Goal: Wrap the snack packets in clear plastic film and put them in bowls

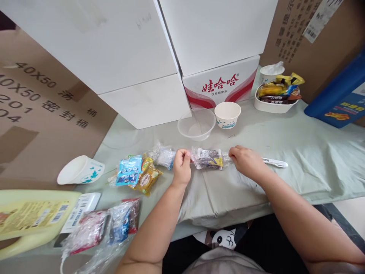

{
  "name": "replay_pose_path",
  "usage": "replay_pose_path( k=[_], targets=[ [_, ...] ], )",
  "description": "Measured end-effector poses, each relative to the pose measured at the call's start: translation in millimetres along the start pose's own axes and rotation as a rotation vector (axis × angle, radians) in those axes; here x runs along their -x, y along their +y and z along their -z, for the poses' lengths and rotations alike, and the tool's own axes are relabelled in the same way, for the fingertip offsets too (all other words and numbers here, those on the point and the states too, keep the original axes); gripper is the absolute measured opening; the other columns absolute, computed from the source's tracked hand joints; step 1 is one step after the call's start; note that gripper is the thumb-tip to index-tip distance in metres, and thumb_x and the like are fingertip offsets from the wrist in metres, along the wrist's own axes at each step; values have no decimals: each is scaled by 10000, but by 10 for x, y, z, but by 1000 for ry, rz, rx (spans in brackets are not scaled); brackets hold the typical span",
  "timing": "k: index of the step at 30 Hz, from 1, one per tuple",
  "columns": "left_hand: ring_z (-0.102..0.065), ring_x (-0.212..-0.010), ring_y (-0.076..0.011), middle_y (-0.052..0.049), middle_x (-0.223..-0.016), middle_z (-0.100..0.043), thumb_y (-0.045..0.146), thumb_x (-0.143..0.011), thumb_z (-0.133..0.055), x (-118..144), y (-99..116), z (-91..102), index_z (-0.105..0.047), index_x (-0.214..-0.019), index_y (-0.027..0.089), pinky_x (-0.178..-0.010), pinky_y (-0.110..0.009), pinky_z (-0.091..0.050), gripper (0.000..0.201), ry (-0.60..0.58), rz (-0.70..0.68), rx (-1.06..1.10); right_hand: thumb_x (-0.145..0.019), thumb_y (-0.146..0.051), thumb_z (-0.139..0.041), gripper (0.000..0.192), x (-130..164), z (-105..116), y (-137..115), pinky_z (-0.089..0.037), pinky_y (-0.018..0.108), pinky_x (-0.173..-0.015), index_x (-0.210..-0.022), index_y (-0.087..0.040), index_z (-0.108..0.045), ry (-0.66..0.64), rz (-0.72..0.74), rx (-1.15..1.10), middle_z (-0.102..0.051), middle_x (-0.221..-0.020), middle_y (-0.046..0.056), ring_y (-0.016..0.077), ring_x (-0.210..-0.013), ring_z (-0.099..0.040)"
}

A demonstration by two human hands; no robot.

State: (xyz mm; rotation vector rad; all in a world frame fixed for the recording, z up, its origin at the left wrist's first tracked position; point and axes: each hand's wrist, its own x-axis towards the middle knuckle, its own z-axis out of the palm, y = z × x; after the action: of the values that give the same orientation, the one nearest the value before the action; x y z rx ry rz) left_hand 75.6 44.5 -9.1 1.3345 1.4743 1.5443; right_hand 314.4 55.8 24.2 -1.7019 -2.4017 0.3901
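Observation:
A clear plastic-wrapped bundle of snack packets [210, 159], dark with a yellow patch, lies stretched between my two hands just above or on the cloth. My left hand [182, 167] is closed in a pinch on the bundle's left end. My right hand [245, 161] pinches the twisted clear plastic at the other end. Left of my left hand sits crumpled clear plastic [164, 155], beside blue snack packets [129, 170] and yellow snack packets [146, 177]. A white pen-like tool [275, 163], perhaps a utility knife, lies right of my right hand, partly behind it.
Behind my hands stand a clear plastic bowl [196, 127] and a white paper bowl [227, 116]. A snack-filled white tub [275, 105] and a blue container [339, 95] are at right. Another paper bowl [81, 171], wrapped packets [88, 230] and a yellow jug [34, 215] are left. Boxes [219, 85] wall the back.

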Motion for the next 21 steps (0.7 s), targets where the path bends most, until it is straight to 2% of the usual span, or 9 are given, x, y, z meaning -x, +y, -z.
replay_pose_path(
  k=[4,6,8,9,11,13,15,18,21],
  targets=[
    [-508,-621,-102,8,-811,-560,343,-798,-573,-32,-20,37,-462,-776,213,-573,-219,-419,173,130,12,52,-907,-186,-477,163,2,-17,67,-440,333,-756,-951,-176,-634,238,-12,-77,-655,-947,105,252,-918,-598],
    [-549,-741,-124,-15,-913,-563,249,-769,-583,-7,26,64,-484,-848,211,-660,-247,-452,132,209,-166,-49,-902,-253,-546,220,12,-80,21,-454,360,-856,-1091,-161,-613,274,95,-170,-644,-1075,123,267,-1027,-583],
    [-568,-876,-161,-37,-977,-558,178,-770,-568,30,97,91,-504,-931,211,-762,-298,-473,176,263,-457,-182,-869,-267,-624,366,17,-139,-51,-453,366,-903,-1209,-142,-578,196,189,-192,-622,-1159,137,271,-1082,-572],
    [-573,-913,-176,-43,-978,-565,159,-783,-555,47,134,100,-514,-964,211,-795,-322,-479,193,233,-590,-249,-858,-245,-640,379,17,-156,-83,-455,358,-897,-1219,-142,-583,136,216,-173,-624,-1154,134,267,-1078,-577],
    [-587,-973,-206,-55,-981,-607,166,-805,-568,64,196,102,-543,-1034,211,-862,-373,-483,234,35,-733,-394,-875,-187,-603,248,10,-155,-115,-460,328,-834,-1118,-164,-644,43,225,-113,-652,-1051,105,243,-997,-604],
    [-581,-1095,-252,-83,-1081,-652,210,-810,-621,52,224,87,-579,-1107,208,-948,-432,-457,301,-246,-728,-584,-912,-153,-524,168,3,-114,-102,-446,299,-746,-968,-185,-679,41,188,-67,-660,-928,78,216,-890,-617],
    [-561,-1184,-278,-82,-1153,-676,237,-833,-633,23,220,72,-634,-1084,215,-1026,-476,-398,252,-442,-667,-729,-929,-141,-480,199,12,-52,-69,-426,289,-686,-893,-183,-671,134,123,-55,-657,-873,73,203,-819,-613],
    [-651,-1009,-224,-47,-981,-736,230,-921,-532,-5,199,75,-688,-927,220,-986,-435,-422,157,-475,-592,-754,-932,-174,-495,152,84,34,-71,-431,290,-678,-903,-177,-645,306,115,-148,-664,-877,73,198,-795,-612],
    [-667,-844,-192,-50,-872,-737,270,-953,-483,17,214,91,-694,-916,206,-841,-350,-480,223,-389,-537,-699,-956,-258,-502,149,194,57,-183,-461,292,-716,-971,-187,-632,314,323,-276,-679,-912,68,189,-819,-626]
  ],
)
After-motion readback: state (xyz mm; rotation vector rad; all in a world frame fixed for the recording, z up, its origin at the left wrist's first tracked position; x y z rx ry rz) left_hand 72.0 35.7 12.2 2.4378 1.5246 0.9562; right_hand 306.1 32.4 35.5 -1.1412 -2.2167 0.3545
